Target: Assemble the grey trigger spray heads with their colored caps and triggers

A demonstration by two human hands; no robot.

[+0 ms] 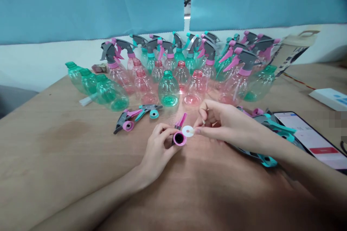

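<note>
One likely light, stiff spray head [179,138] gripped in left fingers [168,132], just beside a white disc [187,131] (best rim-held) pinched in right fingers [208,131].

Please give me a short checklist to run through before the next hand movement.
1. Left hand holding the pink-collared spray head: ok.
2. Spray head's open end turned toward the camera: ok.
3. Right hand holding the white disc: ok, at the thumb tip.
4. Disc inside the collar: not ok, it is beside the opening.
5. Disc free of damage: cannot tell, too small.
</note>
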